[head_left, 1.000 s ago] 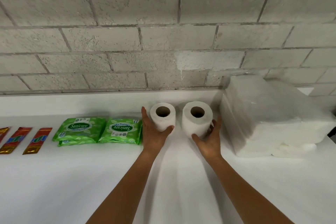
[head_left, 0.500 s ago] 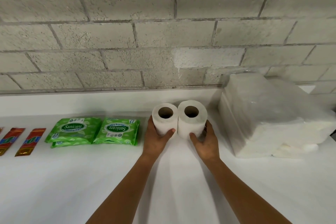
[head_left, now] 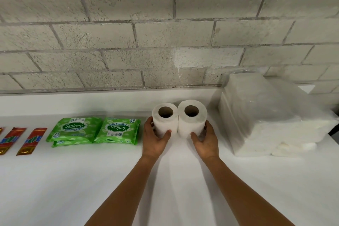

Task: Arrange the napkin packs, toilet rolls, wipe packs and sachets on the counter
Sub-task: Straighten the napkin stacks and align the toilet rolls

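A row of goods is set along a counter [head_left: 73, 180] against a wall [head_left: 165, 33]. From left to right: sachets [head_left: 31, 141], two stacks of wipe packs [head_left: 95, 130] side by side, two upright toilet rolls [head_left: 179, 117] (touching each other), then napkin packs [head_left: 266, 115] stacked at far right.

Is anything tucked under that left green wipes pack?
Yes. Under the left wipe pack the edge of another green pack sticks out toward the camera on the counter. Most of that lower pack is covered, so its label cannot be seen.
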### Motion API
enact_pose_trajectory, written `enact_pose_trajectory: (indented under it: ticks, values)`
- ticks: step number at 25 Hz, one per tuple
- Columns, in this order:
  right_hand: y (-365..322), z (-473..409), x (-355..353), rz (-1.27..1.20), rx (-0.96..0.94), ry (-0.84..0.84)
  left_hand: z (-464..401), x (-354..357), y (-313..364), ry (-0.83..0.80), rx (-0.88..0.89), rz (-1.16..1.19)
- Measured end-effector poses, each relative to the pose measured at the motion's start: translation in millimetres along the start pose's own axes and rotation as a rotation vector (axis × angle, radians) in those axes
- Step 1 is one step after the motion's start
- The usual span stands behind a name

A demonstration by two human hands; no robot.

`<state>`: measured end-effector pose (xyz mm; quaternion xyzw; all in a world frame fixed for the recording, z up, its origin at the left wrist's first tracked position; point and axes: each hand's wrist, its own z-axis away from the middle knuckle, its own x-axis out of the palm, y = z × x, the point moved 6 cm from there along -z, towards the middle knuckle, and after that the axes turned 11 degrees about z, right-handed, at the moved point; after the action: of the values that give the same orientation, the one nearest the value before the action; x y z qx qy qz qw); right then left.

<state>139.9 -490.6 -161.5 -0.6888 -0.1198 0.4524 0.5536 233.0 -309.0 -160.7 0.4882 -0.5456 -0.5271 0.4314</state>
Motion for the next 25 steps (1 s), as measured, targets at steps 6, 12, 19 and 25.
enact_pose_trajectory:
  ticks: [6,12,19,25]
  values:
    - [-2.0,1.2,-1.2,-0.014,-0.012,-0.015,-0.3,-0.8,-1.8,-0.003,-0.014,0.022]
    - [2.6,-2.0,-1.1,-0.047,0.004,0.002,1.1,-1.2,1.6,0.018,0.008,-0.022]
    - [3.3,-4.1,-0.8,-0.038,-0.035,-0.005,4.2,1.5,7.1,0.034,0.027,-0.042]
    - [10.1,-5.4,-1.8,-0.055,-0.003,0.018,22.1,-11.1,8.0,0.111,-0.061,-0.083]
